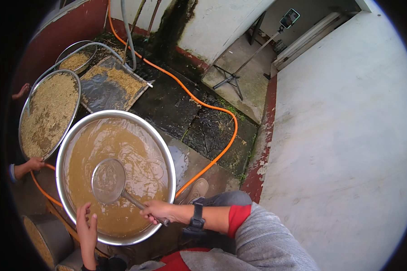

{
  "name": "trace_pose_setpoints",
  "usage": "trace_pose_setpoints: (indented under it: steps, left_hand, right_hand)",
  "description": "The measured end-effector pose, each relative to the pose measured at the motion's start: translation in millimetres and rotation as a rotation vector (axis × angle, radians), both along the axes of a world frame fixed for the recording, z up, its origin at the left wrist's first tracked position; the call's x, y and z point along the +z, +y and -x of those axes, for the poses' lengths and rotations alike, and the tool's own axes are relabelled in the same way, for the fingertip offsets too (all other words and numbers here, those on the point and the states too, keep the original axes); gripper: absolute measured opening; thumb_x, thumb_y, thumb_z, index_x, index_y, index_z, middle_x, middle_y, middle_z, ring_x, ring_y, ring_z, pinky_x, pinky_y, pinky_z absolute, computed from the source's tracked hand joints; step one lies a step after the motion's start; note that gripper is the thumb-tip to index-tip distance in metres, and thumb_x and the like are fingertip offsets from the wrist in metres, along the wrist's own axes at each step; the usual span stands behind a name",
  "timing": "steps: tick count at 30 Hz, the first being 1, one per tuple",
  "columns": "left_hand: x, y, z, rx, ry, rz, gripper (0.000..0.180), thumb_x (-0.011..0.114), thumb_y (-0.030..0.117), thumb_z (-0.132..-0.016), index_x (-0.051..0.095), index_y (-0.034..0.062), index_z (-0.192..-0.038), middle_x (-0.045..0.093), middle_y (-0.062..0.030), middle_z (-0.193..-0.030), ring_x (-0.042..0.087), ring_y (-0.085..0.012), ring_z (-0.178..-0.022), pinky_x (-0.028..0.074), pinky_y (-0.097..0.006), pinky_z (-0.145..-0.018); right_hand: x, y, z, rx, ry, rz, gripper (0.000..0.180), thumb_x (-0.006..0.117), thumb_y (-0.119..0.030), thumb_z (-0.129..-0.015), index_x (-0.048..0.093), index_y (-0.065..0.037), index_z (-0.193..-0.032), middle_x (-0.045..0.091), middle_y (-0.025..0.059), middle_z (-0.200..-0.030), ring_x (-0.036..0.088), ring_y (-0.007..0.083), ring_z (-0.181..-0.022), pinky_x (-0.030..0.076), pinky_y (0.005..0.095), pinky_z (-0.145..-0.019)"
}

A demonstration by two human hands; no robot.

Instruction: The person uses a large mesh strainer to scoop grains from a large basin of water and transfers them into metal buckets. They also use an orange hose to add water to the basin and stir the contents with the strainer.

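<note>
My right hand (154, 211) is closed around the handle of a long-handled round skimmer (108, 180). Its mesh head lies at the surface of cloudy brown water (122, 221) in a large metal basin (172, 176). Near the basin's lower left rim, my left hand (86, 226) is raised with fingers apart, holding nothing. Beyond the basin on the left, a co-worker's hand (35, 164) grips the edge of a wide round tray (49, 113) covered with pale grain. Another hand (21, 91) of a person shows at that tray's far side.
An orange hose (234, 131) curves over the wet paving behind the basin. A grain-strewn flat screen (113, 83) and a smaller round sieve (77, 61) lie at the back left. Metal pots (54, 235) stand at lower left; a phone tripod (233, 77) stands in the doorway.
</note>
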State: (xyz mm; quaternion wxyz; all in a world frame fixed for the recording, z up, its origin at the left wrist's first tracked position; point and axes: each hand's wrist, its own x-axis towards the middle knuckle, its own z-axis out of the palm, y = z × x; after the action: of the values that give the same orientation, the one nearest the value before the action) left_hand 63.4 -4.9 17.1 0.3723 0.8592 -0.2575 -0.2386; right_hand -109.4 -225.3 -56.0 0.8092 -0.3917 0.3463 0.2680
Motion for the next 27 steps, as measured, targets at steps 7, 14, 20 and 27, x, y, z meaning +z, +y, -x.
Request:
trace_pose_setpoints:
  steps: [7,14,20,27]
  left_hand:
    - [-73,1,12,-0.19,-0.248,-0.212,0.053,0.067,-0.004,-0.068,0.052,0.0049,-0.118,0.051,-0.0168,-0.112,0.049,-0.0343,-0.107,0.031,-0.041,-0.104]
    - [-118,19,-14,-0.559,-0.277,-0.409,0.062,0.066,0.022,-0.079,0.04,0.0013,-0.132,0.041,-0.0236,-0.134,0.043,-0.0437,-0.117,0.036,-0.048,-0.098]
    - [-109,3,-16,-0.483,-0.264,-0.456,0.052,0.066,0.016,-0.077,0.048,0.003,-0.124,0.055,-0.0224,-0.115,0.049,-0.0426,-0.107,0.038,-0.049,-0.092]
    - [-90,-16,-14,-0.448,-0.254,-0.405,0.042,0.065,0.013,-0.074,0.052,0.0043,-0.112,0.057,-0.0218,-0.102,0.05,-0.0415,-0.099,0.039,-0.051,-0.083]
  right_hand:
    - [14,-20,12,0.002,-0.056,0.032,0.034,0.05,-0.012,-0.089,0.037,-0.004,-0.12,0.042,-0.0026,-0.064,0.04,0.0043,-0.044,0.036,0.0207,-0.037]
    - [7,-45,19,0.146,-0.089,-0.143,0.011,0.049,-0.01,-0.084,0.045,-0.008,-0.094,0.041,-0.0039,-0.059,0.04,0.003,-0.041,0.034,0.0193,-0.035]
    - [10,-53,25,0.131,-0.079,-0.174,0.012,0.048,-0.01,-0.084,0.045,-0.008,-0.096,0.041,-0.0047,-0.056,0.04,0.0025,-0.04,0.034,0.0185,-0.034]
    - [8,-56,26,0.156,-0.118,-0.265,0.016,0.046,-0.008,-0.085,0.044,-0.009,-0.101,0.041,-0.0043,-0.058,0.039,0.0018,-0.041,0.034,0.0178,-0.035]
